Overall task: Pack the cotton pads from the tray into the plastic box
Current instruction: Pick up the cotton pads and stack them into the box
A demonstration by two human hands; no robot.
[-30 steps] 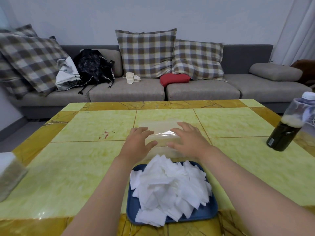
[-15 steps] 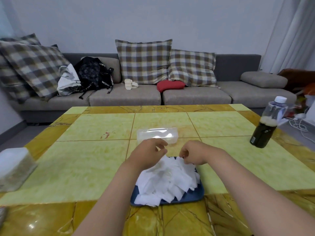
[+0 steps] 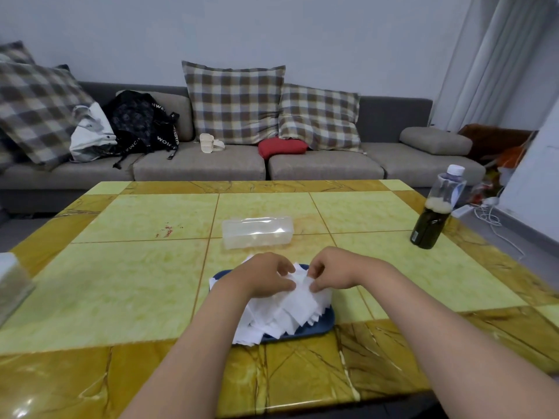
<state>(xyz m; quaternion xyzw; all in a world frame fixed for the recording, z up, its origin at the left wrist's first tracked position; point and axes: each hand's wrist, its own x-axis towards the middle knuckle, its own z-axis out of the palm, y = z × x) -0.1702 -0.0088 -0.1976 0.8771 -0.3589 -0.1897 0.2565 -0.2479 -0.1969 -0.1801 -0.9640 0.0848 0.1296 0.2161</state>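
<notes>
Two bare hands meet over a heap of white square cotton pads [image 3: 287, 313], and we see them very close together, almost touching each other. Our left hand [image 3: 263, 278] has its fingers curled, and its thumb and fingertips pinch some cotton pads at the top of the heap. Our right hand [image 3: 332, 272] is curled too, and its thumb and first fingers pinch the same upper pads from the other side. How many pads each hand holds, we cannot tell. The pinched pads are at the far side of the heap, directly under the hands, and they touch the rest of the pile.

The heap lies on a dark blue rectangular plastic tray [image 3: 322, 325] and covers almost all of it; some pads hang over the near left edge. The tray stands on a yellow-green and ochre marble-pattern table [image 3: 136, 282], on the side near to us.

Beyond the hands, apart from them and from the tray, lies the clear oblong plastic box [image 3: 257, 231], with its long side across our view.

On the right, well apart from the tray, a dark plastic bottle with a white cap [image 3: 432, 219] stands upright. At the left edge a whitish box [image 3: 12, 285] is only partly in view. Behind the table we see a grey sofa [image 3: 199, 167] with checked cushions [image 3: 234, 101], a black backpack [image 3: 139, 122] and a small red pillow [image 3: 281, 146].
</notes>
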